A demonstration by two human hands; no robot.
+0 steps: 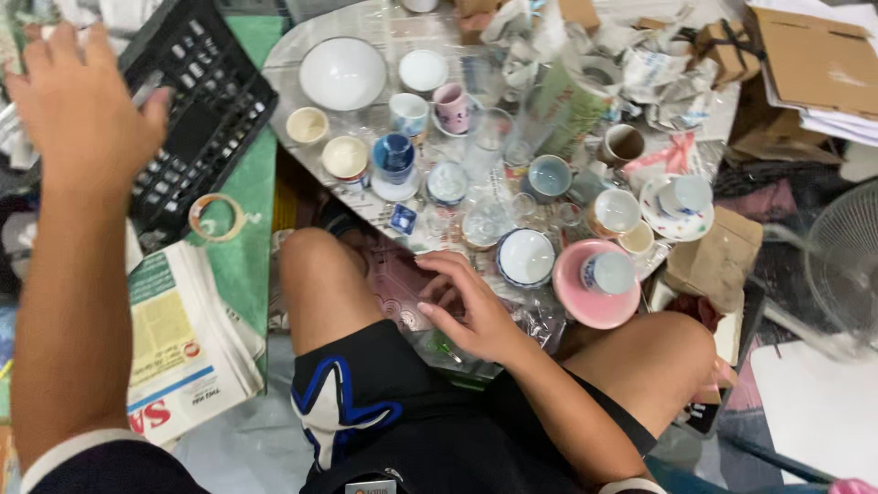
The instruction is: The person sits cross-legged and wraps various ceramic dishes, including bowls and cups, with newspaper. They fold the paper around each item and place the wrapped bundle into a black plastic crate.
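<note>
My left hand (82, 101) is stretched out to the upper left with its fingers spread, over the near edge of a black plastic crate (210, 110); it holds nothing that I can see. My right hand (471, 306) lies between my knees, its fingers loosely curled. Their tips rest on a pink patterned glass dish (402, 279) in clear plastic wrap. Just beyond it stand a white bowl with a blue rim (526, 258) and a pink plate (578, 302) carrying a small cup.
A low newspaper-covered surface (283, 55) holds several cups, bowls and glasses, including a large white bowl (343, 73). A tape roll (217, 218) and folded newspaper (183, 338) lie at the left. Crumpled paper, cardboard (814, 55), a brown paper bag (718, 256) and a fan (846, 256) fill the right.
</note>
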